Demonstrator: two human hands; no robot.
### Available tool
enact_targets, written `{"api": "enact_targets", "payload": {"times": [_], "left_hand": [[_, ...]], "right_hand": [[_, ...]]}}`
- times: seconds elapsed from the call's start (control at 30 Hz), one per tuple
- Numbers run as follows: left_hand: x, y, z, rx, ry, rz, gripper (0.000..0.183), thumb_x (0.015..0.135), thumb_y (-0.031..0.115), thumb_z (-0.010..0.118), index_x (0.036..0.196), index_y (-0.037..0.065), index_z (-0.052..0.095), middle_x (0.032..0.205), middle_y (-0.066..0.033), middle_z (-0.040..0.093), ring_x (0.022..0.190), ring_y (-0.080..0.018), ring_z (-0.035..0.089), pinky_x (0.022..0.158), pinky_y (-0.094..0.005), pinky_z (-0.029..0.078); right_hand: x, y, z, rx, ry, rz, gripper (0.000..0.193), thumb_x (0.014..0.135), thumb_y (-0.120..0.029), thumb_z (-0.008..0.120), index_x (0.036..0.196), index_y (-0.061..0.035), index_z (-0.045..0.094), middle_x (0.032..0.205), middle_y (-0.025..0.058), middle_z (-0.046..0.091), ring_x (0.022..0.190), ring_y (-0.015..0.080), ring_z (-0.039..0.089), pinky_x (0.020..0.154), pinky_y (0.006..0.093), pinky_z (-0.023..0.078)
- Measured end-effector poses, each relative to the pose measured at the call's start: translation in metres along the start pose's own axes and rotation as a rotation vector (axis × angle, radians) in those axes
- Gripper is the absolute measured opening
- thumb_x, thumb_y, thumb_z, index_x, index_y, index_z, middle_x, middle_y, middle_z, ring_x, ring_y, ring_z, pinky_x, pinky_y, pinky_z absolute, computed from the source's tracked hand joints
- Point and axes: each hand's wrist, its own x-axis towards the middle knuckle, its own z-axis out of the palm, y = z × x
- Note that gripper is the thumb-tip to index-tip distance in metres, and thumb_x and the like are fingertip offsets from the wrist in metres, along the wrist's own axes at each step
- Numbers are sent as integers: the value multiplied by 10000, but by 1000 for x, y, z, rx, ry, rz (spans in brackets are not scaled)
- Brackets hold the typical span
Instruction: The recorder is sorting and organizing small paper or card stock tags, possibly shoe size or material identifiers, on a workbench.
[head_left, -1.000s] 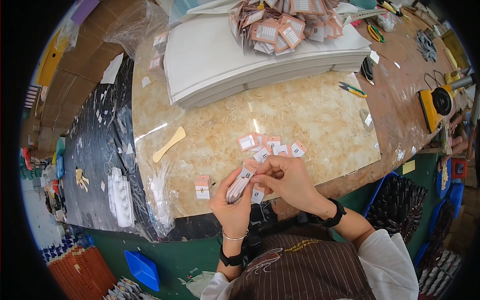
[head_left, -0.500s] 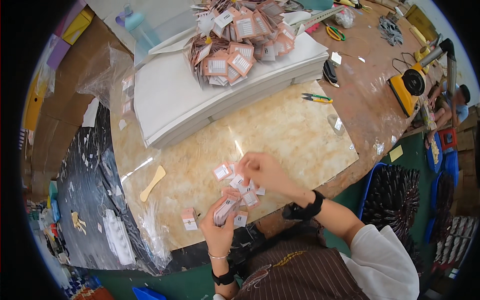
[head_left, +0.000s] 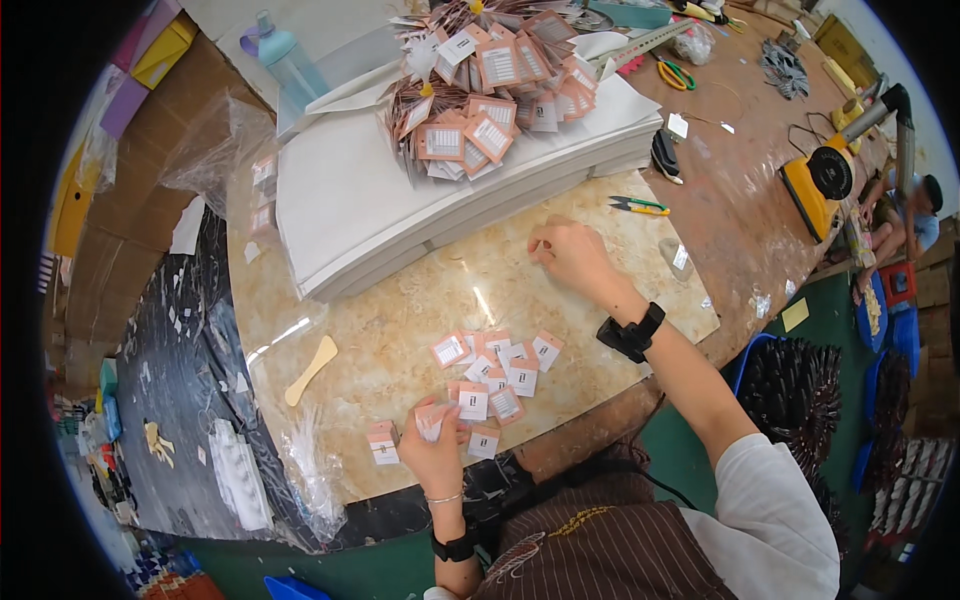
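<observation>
Head view: the left hand (head_left: 432, 458) curls round some tags (head_left: 431, 423) near the front edge of the bench (head_left: 580, 425); a slack hold could spill them. The right hand (head_left: 572, 256) is bent, contents unclear.

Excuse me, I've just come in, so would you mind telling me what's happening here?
A person is handling small pink-and-white tags: the left hand holds some at the near edge of the table, beside a scatter of loose tags. The right hand is apart from them, near the snips; whether it holds anything is unclear. A bigger pile sits on the paper stack.
</observation>
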Motion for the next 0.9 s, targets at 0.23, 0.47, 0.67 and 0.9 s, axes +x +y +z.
{"api": "enact_targets", "payload": {"times": [0.23, 0.47, 0.67, 0.9], "left_hand": [[-1, 5, -17, 33, 91, 55, 331, 841, 14, 696, 1144, -55, 580, 877, -101, 649, 653, -158, 657, 538, -266, 573], [-3, 6, -22, -165, -24, -10, 367, 907, 122, 649, 1209, -51, 534, 869, -100, 644, 729, -173, 667, 596, -293, 602], [-4, 7, -19, -342, -174, -96, 401, 957, 179, 588, 1288, -19, 479, 928, -110, 648, 798, -195, 673, 704, -334, 608], [-8, 27, -6, -564, -420, -226, 405, 982, 175, 544, 1322, -23, 450, 978, -134, 650, 864, -230, 680, 732, -346, 608]], "right_hand": [[3, 1, 20, -18, -38, -126, 75, 805, -142, 677, 829, -83, 638, 880, 83, 582, 771, 315, 616, 683, 421, 489], [0, -2, 16, -24, -48, -152, 77, 829, -121, 656, 863, -66, 615, 907, 94, 567, 795, 323, 613, 688, 416, 489], [-2, -6, 11, 50, -18, -219, 123, 834, -88, 643, 938, -72, 579, 902, 98, 591, 774, 315, 612, 671, 397, 491], [-70, -77, -21, 162, -108, -484, 169, 831, -98, 607, 993, -112, 564, 828, 73, 622, 729, 301, 627, 606, 390, 488]]}}
